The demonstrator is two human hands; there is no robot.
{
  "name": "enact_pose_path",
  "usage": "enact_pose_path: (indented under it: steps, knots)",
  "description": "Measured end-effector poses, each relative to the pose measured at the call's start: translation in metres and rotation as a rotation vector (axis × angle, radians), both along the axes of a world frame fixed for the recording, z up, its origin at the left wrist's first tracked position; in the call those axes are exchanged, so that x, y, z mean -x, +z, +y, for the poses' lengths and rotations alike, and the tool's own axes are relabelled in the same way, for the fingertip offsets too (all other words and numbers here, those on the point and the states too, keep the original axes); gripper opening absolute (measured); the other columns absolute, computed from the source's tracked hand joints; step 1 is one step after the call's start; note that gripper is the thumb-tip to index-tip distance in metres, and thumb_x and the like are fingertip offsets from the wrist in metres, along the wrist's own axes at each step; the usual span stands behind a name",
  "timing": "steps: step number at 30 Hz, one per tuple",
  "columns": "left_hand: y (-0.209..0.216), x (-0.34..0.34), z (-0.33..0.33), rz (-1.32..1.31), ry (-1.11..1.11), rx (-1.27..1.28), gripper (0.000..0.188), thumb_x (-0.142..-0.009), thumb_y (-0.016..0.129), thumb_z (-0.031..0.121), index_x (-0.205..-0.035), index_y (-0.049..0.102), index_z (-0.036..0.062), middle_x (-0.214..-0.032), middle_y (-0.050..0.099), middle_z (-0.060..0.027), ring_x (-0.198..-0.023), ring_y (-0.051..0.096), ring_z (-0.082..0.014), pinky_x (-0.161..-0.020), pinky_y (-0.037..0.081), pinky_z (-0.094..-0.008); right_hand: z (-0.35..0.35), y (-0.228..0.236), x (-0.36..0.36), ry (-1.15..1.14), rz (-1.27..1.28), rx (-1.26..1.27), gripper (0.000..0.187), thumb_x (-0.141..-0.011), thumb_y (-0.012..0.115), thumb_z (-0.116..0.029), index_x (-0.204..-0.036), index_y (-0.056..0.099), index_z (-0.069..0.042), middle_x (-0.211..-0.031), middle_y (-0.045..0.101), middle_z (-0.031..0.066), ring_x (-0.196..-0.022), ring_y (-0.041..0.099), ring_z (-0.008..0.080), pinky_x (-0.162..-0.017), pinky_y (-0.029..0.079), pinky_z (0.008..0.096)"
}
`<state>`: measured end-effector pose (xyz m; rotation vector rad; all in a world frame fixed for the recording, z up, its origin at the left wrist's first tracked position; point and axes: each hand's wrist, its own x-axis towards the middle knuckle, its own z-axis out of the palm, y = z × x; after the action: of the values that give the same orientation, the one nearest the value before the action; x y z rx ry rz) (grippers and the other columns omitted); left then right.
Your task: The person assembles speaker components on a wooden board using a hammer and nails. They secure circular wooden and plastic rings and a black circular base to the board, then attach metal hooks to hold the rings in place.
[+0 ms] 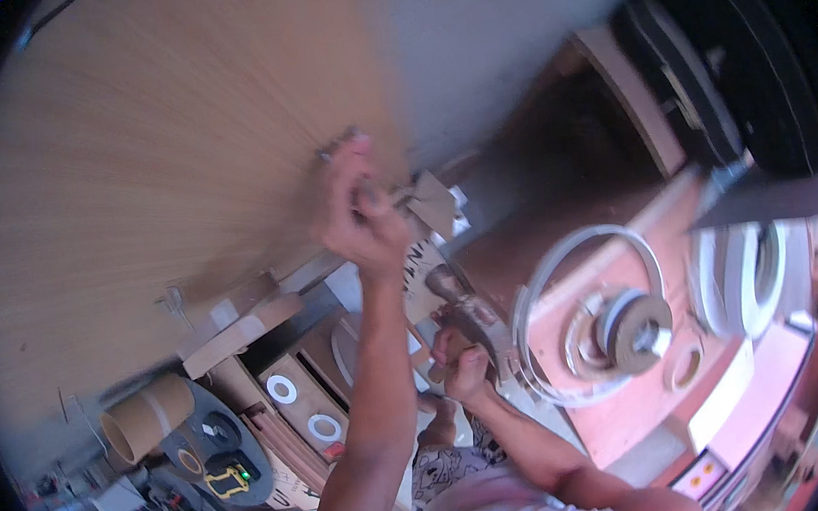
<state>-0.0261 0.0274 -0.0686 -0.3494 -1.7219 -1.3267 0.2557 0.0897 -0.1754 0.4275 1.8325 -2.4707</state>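
Observation:
My left hand (362, 206) is raised against the large light-wood panel (155, 132), its fingers curled and smeared by motion. From its right side juts a tool with a flat, flared tan end (434, 205), like a scraper; its handle seems to run into my fist. Lower down, my right hand (463, 363) is closed, and its fingers hide what they grip, if anything. Directly beyond it is a dusty brown tool with a rounded knob (475, 316). Whether the right hand touches this tool I cannot tell.
At the right, a wooden surface (627, 412) bears a roll of edge banding (635, 333) with loose pale loops. White rolls (742, 275) stand farther right. At lower left are a cardboard tube (151, 417), a yellow-and-black device (232, 473) and wooden compartments with white rings (325, 426).

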Motion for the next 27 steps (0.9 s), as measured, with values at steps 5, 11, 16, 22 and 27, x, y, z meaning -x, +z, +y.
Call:
enact_pose_path:
  steps: [5,11,16,22,27]
  knots:
    - [-0.001,-0.018,-0.024,-0.114,-0.012,0.071,0.047,-0.115,0.053,0.040,-0.119,0.073,-0.0032,-0.118,0.077,-0.0150,-0.099,0.071,-0.0235,-0.076,0.058,-0.0351,0.006,0.065,-0.081,0.122,0.054,-0.378,0.028,-0.091,0.075,-0.025,-0.097,0.056,-0.004,-0.081,0.060,0.0130,-0.072,0.062,0.0287,-0.065,0.047,0.0378]
    - [0.051,-0.080,-0.024,-0.426,0.016,-0.010,0.037,-0.108,0.068,0.034,-0.124,0.075,0.0007,-0.118,0.076,-0.0124,-0.093,0.068,-0.0165,-0.068,0.055,-0.0297,0.030,0.172,-0.130,0.048,0.188,-0.304,0.024,-0.097,0.075,-0.020,-0.106,0.061,-0.004,-0.081,0.061,0.0137,-0.067,0.063,0.0337,-0.062,0.049,0.0406]
    - [0.076,-0.189,0.016,-0.794,-0.214,0.131,0.028,-0.102,0.076,0.028,-0.113,0.076,0.0020,-0.116,0.074,-0.0118,-0.107,0.066,-0.0200,-0.093,0.052,-0.0383,0.102,0.218,-0.190,-0.260,0.098,-0.807,0.031,-0.102,0.070,-0.018,-0.126,0.063,0.001,-0.101,0.070,0.0199,-0.088,0.071,0.0403,-0.075,0.056,0.0455]
    - [0.088,-0.243,0.115,-0.872,-0.263,0.565,0.061,-0.090,0.080,0.056,-0.110,0.072,-0.0017,-0.120,0.066,-0.0259,-0.119,0.056,-0.0434,-0.108,0.041,-0.0536,0.160,0.211,-0.267,-0.493,-0.195,-1.160,0.039,-0.098,0.073,-0.014,-0.132,0.061,0.002,-0.110,0.072,0.0258,-0.099,0.071,0.0468,-0.084,0.056,0.0513]
    - [0.081,-0.235,0.169,-0.939,-0.350,0.719,0.079,-0.086,0.081,0.058,-0.126,0.067,-0.0083,-0.129,0.063,-0.0336,-0.129,0.057,-0.0476,-0.111,0.046,-0.0556,0.181,0.191,-0.268,-0.495,-0.295,-1.171,0.038,-0.095,0.074,-0.011,-0.131,0.065,-0.001,-0.113,0.074,0.0246,-0.104,0.070,0.0468,-0.088,0.056,0.0521]
